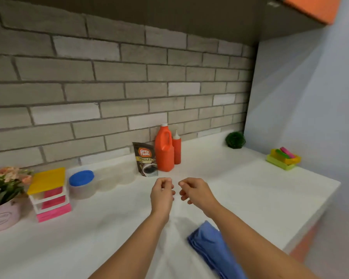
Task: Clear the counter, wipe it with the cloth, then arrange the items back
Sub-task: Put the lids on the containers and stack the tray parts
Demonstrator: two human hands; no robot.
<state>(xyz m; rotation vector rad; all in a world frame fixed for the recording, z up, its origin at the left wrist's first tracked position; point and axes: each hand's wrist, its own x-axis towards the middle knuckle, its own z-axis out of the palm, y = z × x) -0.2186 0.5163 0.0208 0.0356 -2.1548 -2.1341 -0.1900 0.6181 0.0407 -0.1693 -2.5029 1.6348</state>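
Coffee pouch (146, 159): dark stand-up packet just beyond the left hand, printed "Great Taste" and "GRANULES", with a cup pictured below.
Orange jug (164, 149): handled, white cap, touching the pouch's right side; no label readable.
Squeeze bottle (177, 147): orange, nozzle top, just right of the jug against the brick wall (109, 81).
Flower pot (3, 216): far left of the hands; script on its front too blurred to read.
Left hand (162, 193): fingers curled loosely inward, holding nothing, raised over the counter (260, 188).
Right hand (195, 191): likewise half-curled and empty, its fingertips near those of the left, not touching.
Cloth (212, 246): blue, folded, lying on the counter beneath the right forearm, nearer the body than both hands.
Blue-lidded tub (81, 183): left of the left hand.
Mini drawer unit (48, 195): yellow top, pink base, further left.
Green ball (235, 139): beyond and right of the right hand.
Green tray (282, 159): far right, holding coloured pieces.
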